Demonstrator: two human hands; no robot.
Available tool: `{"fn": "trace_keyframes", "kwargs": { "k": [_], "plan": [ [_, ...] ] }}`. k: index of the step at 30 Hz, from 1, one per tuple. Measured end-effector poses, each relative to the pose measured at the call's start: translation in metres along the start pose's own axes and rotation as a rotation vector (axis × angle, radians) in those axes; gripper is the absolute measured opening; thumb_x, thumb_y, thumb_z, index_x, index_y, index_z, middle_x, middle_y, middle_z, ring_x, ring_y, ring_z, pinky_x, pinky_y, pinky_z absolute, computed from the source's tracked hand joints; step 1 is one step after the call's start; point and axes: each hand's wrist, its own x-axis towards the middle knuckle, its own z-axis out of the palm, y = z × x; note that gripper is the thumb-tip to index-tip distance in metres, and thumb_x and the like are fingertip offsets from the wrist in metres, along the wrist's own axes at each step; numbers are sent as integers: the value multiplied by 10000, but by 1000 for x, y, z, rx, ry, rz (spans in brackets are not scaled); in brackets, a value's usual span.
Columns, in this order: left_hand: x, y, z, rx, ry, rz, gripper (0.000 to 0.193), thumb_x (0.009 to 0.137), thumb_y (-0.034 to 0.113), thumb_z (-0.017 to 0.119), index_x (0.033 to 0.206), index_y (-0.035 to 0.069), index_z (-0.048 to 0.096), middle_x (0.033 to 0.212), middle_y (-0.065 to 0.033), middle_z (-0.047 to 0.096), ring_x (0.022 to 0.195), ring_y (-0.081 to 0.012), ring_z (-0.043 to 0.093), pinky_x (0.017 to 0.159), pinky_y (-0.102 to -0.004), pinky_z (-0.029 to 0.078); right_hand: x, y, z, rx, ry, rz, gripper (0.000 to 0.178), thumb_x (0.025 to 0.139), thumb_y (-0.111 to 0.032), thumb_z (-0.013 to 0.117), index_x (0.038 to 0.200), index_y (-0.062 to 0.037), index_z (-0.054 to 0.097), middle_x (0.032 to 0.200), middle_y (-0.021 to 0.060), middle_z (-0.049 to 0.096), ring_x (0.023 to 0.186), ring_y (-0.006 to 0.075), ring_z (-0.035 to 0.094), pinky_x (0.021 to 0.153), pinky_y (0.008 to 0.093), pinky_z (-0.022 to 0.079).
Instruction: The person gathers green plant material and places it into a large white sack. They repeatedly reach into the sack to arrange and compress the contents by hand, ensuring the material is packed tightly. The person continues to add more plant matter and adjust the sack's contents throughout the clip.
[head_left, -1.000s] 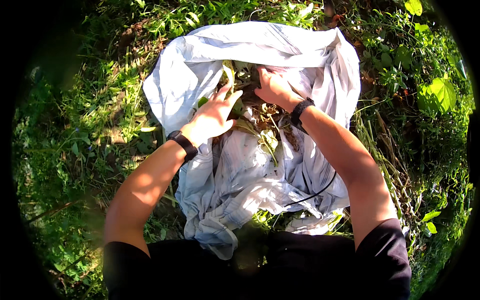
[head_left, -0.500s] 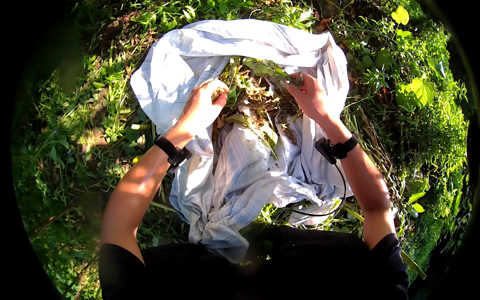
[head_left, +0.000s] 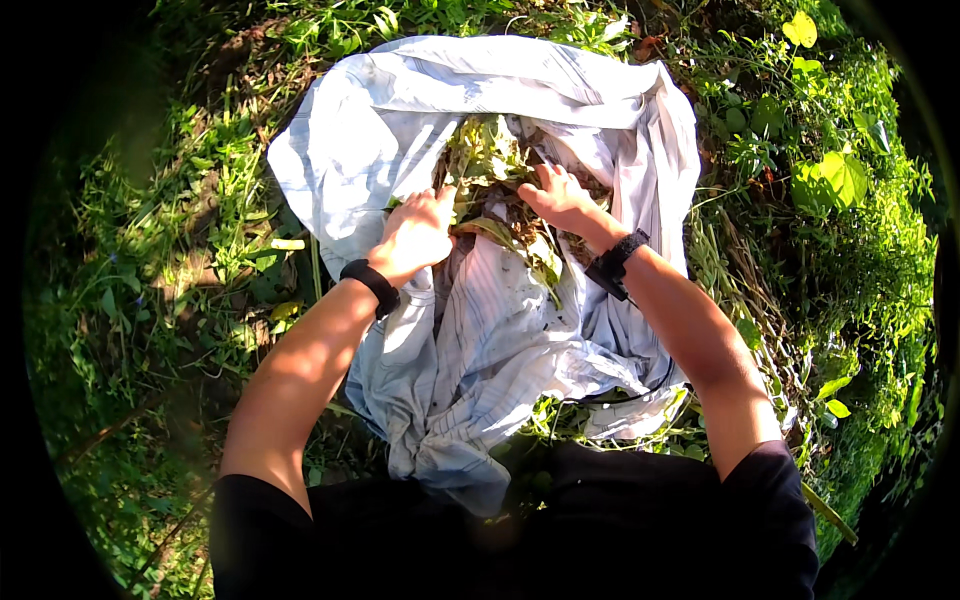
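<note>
The carrier is weed-covered ground (head_left: 190,275). With the picture's top as 12 o'clock, a white striped cloth (head_left: 500,320) lies spread and creased at the centre. Directly on the cloth, toward 12 o'clock, rests a leaf heap (head_left: 490,150). Outside the cloth, a short pale stalk (head_left: 287,244) lies at 9 o'clock; dry stems (head_left: 738,265) lie at 3 o'clock

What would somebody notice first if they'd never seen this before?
Probably the big pale striped cloth, bright in the sun and spread in the middle of the green plants. Next, the pile of leaves on it, some green and some brown, with the left hand and right hand at its two sides. Then maybe the black band on each wrist.
</note>
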Motion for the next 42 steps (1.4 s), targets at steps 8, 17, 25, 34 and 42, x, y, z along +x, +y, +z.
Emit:
{"fn": "trace_keyframes", "kwargs": {
  "k": [8, 17, 25, 34, 42],
  "plan": [
    [16, 12, -10, -202, 346, 43, 224, 871, 158, 678, 1055, 32, 677, 1110, -177, 639, 1061, -381, 631, 947, -470, 514, -34, -2, -8, -51, 51, -64, 544, 803, -376, 759, 1228, -49, 670, 1233, 162, 638, 1225, 369, 554, 1009, 509, 446],
    [28, 56, -76, -655, 319, -26, 319, 995, 167, 572, 1264, -4, 569, 1083, -203, 708, 1009, -324, 688, 875, -408, 537, -58, -7, -94, 599, 158, -39, 315, 843, -178, 690, 1103, -2, 669, 814, 107, 712, 724, 175, 674, 699, 343, 534],
    [33, 70, -95, -512, 128, -42, 327, 953, 55, 530, 1236, 21, 691, 1140, -146, 748, 1028, -252, 702, 955, -339, 521, -53, -21, -86, 991, 68, 117, 312, 828, -135, 770, 1083, 9, 661, 886, 70, 694, 749, 141, 606, 657, 310, 482],
    [48, 82, -133, -542, 327, -77, 363, 958, 249, 525, 1187, 29, 700, 1043, -193, 749, 975, -284, 715, 886, -375, 531, -51, -19, -114, 1104, 166, -69, 337, 820, -176, 735, 1085, -8, 611, 878, 63, 652, 784, 138, 586, 699, 301, 483],
    [41, 93, -148, -816, 231, 49, 524, 962, 429, 592, 1244, -11, 628, 1141, -152, 695, 1028, -230, 640, 953, -371, 493, -65, -26, -125, 955, 180, -148, 244, 996, -220, 665, 1155, -39, 703, 1013, 20, 694, 888, 111, 592, 826, 286, 477]
  ]
}}
